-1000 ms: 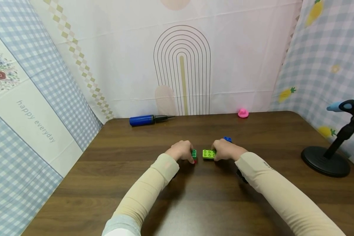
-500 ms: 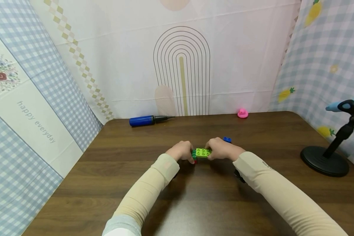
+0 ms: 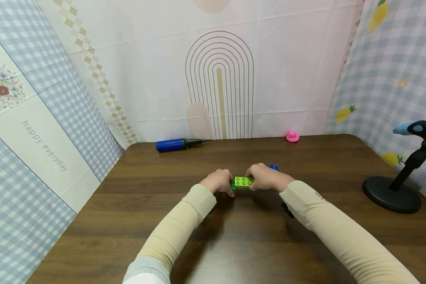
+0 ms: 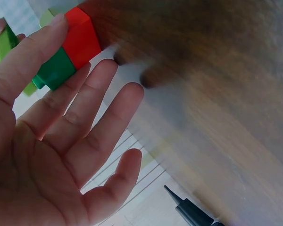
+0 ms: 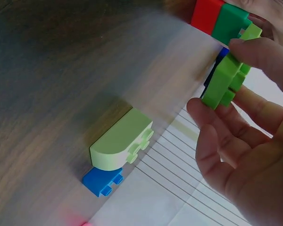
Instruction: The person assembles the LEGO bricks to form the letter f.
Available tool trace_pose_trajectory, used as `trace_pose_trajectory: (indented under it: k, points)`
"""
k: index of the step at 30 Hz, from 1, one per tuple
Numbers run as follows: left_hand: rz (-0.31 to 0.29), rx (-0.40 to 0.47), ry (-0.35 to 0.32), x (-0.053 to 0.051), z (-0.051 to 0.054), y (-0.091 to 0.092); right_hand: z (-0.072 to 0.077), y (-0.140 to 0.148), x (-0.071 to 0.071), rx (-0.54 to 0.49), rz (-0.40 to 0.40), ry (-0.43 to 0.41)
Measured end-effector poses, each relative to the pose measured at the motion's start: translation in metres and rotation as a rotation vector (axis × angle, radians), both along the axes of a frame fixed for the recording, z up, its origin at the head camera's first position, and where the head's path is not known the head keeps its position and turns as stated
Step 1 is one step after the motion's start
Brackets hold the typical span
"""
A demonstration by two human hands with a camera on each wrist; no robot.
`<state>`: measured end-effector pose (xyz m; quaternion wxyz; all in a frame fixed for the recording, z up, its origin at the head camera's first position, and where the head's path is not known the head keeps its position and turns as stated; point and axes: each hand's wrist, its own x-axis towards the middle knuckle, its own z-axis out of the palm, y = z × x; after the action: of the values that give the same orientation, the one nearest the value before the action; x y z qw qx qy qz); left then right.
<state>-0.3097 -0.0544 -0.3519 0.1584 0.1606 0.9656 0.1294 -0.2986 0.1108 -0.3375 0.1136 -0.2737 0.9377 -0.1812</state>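
Observation:
Near the table's middle, my left hand (image 3: 218,181) pinches a dark green toy building brick (image 4: 57,69) stacked on a red brick (image 4: 82,38), thumb on one side and fingers on the other. From the right, my right hand (image 3: 267,177) holds a lime green studded brick (image 3: 243,182) between thumb and fingers. The lime brick's left end lies over or against the dark green brick; whether it is seated on the studs I cannot tell. In the right wrist view, a dark blue piece (image 5: 218,65) shows behind the lime brick, partly hidden.
A pale green rounded brick (image 5: 122,139) and a blue brick (image 5: 102,181) stand beyond my right hand. At the table's back lie a blue hand pump (image 3: 171,145) and a pink toy duck (image 3: 292,136). A black stand (image 3: 391,194) stands at the right.
My right hand has moved left with the lime brick, closing the gap to the dark green brick, then slightly up and away in the head view. My left hand stays in place.

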Motion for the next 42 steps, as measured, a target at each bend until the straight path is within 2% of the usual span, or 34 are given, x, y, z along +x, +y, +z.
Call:
trace_pose_trajectory:
  k: [8, 20, 34, 38, 42]
  points:
    - [-0.005, -0.053, 0.027, 0.000, 0.002, 0.003, 0.002, -0.009, -0.001, -0.005, 0.048, 0.026]
    - [-0.008, -0.069, 0.032, 0.003, 0.002, 0.004, 0.000, -0.020, -0.001, 0.018, 0.084, 0.069]
    - [-0.006, -0.063, 0.022, 0.002, 0.001, 0.004, 0.007, -0.028, 0.000, 0.077, 0.061, 0.050]
    - [-0.042, -0.022, 0.025, 0.001, 0.004, 0.000, 0.007, -0.029, 0.000, 0.091, 0.044, 0.040]
    - [-0.150, 0.027, 0.082, -0.002, 0.009, -0.004, 0.008, -0.029, -0.001, 0.089, 0.029, 0.020]
